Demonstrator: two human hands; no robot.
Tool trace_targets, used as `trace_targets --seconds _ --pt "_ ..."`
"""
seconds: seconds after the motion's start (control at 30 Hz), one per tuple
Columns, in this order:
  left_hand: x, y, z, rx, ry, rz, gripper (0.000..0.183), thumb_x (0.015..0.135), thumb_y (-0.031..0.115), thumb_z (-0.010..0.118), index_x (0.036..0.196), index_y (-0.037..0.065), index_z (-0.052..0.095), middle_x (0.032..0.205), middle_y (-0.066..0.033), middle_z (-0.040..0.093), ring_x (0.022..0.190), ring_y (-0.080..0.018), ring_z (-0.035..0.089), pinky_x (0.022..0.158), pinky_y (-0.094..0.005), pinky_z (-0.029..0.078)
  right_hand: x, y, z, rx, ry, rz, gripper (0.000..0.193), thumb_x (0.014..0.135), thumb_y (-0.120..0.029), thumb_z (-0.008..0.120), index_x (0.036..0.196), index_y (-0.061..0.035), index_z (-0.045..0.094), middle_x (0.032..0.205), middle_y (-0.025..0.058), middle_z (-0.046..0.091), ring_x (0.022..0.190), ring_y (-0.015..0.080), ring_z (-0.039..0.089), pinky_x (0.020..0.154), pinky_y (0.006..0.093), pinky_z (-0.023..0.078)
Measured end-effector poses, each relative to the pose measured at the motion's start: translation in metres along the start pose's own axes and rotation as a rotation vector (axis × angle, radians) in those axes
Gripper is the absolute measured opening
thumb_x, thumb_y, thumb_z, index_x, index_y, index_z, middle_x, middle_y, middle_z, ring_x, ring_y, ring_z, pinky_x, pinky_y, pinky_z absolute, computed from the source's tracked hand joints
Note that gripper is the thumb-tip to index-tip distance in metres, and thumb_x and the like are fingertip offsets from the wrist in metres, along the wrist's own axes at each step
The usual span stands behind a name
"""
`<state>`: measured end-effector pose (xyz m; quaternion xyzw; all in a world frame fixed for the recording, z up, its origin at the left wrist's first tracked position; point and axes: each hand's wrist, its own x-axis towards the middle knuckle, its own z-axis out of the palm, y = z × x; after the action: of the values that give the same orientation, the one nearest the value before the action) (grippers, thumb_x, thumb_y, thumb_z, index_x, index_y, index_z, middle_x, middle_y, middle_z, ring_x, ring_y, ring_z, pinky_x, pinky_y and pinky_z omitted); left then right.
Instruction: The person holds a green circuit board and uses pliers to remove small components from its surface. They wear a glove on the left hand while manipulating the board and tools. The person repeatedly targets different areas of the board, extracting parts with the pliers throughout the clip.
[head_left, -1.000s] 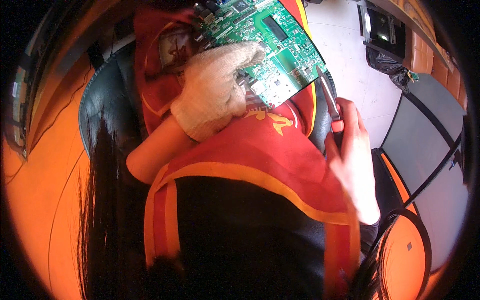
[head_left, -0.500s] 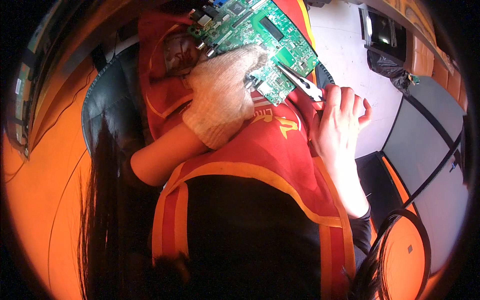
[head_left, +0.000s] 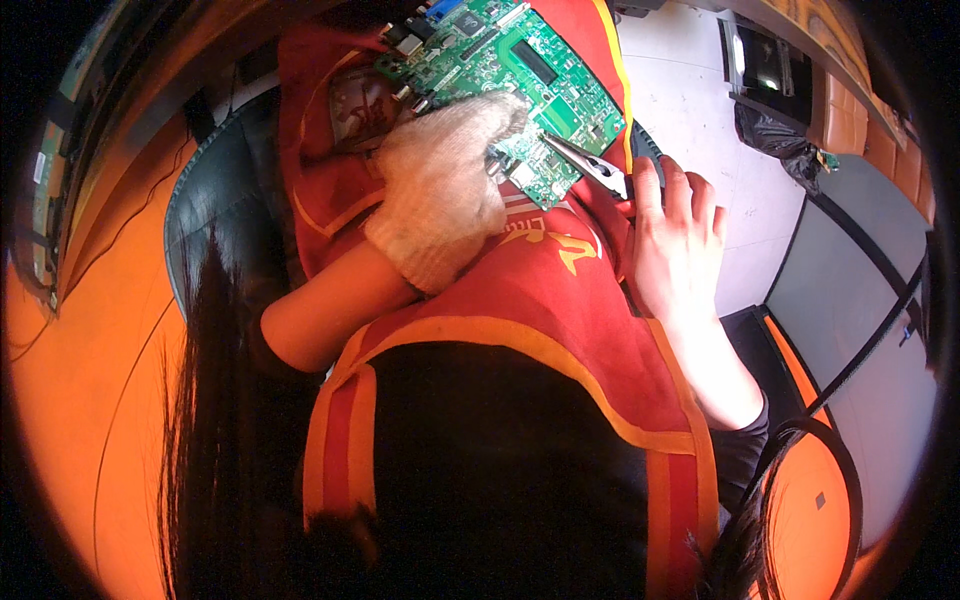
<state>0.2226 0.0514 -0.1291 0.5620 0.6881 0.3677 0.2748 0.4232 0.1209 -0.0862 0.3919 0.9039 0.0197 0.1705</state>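
Note:
My left hand (head_left: 440, 175), in a whitish knit glove, grips the lower left edge of a green circuit board (head_left: 555, 95) held over my lap. Metal jacks and a blue connector line the board's left and upper edges. Bare, my right hand (head_left: 680, 230) is closed round the handles of long-nose pliers (head_left: 600, 172), which the fingers mostly hide. The pliers point up and left, and their tips lie at the board's lower part, near a green square patch. Whether the jaws pinch a part is too small to tell.
A red apron (head_left: 520, 290) with orange trim covers my lap. To the left stands a dark padded chair (head_left: 225, 185) over an orange floor (head_left: 100, 420). A black plastic bag (head_left: 775, 135) lies at the upper right, near grey panels (head_left: 850, 240). Dark hair hangs at the lower left.
The pliers and my right hand have shifted slightly, the tips moving a little left and down over the board. The board has tilted or slid slightly left, still in my left hand.

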Motion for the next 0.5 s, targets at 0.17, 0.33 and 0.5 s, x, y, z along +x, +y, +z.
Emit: trace_targets --seconds 0.17,0.33,0.5 --pt "0.002 -0.005 0.010 -0.027 0.041 0.016 0.036 0.067 -0.004 0.052 0.101 0.003 0.062 0.095 -0.0176 0.064 0.090 -0.0355 0.061 0.079 -0.0379 0.050 0.002 0.000 -0.005 -0.096 -0.091 -0.011 0.037 0.085 -0.011 0.053 0.122 -0.0128 0.048 0.103 0.0132 0.052 0.097 0.0270 0.053 0.072 0.0389 0.046" --pt "0.001 -0.004 0.009 -0.023 0.056 -0.066 0.037 0.067 -0.006 0.050 0.102 0.003 0.062 0.093 -0.0178 0.064 0.088 -0.0353 0.062 0.077 -0.0377 0.050 0.009 0.006 -0.009 -0.063 0.063 -0.049 0.036 0.084 -0.022 0.061 0.115 -0.0067 0.050 0.096 0.0103 0.051 0.091 0.0258 0.053 0.068 0.0398 0.044" --pt "0.003 0.001 0.001 0.027 0.095 0.007 0.039 0.067 -0.006 0.050 0.103 -0.001 0.063 0.095 -0.0178 0.065 0.088 -0.0328 0.064 0.079 -0.0342 0.050 0.018 0.012 -0.005 0.541 -0.257 0.037 0.029 0.075 -0.008 0.066 0.093 0.0022 0.046 0.086 0.0253 0.058 0.084 0.0437 0.057 0.070 0.0471 0.046"
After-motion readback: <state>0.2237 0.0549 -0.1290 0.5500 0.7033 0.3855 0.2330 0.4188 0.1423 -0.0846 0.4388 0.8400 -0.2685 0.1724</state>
